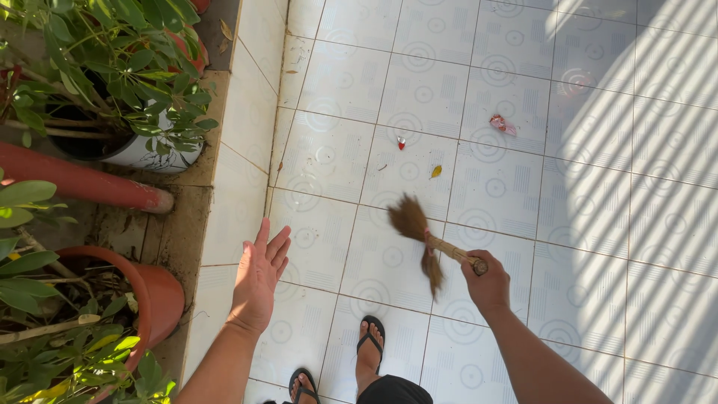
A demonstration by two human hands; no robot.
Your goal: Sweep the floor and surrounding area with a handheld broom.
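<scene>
On white patterned floor tiles [523, 194], right hand [486, 283] gripping short broom [422, 236], left hand [258, 277] open, potted plants [112, 90] alongside.

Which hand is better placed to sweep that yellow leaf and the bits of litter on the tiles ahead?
Probably the right hand: it already grips the short broom, whose bristles lie just short of the yellow leaf. The left hand is open, empty, and off near the tiled ledge.

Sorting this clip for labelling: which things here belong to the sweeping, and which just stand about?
In use:
short brown grass broom in right hand
pink wrapper scrap, yellow leaf, small red bit on white patterned floor tiles

Standing about:
terracotta pot
white pot
open left hand
</scene>
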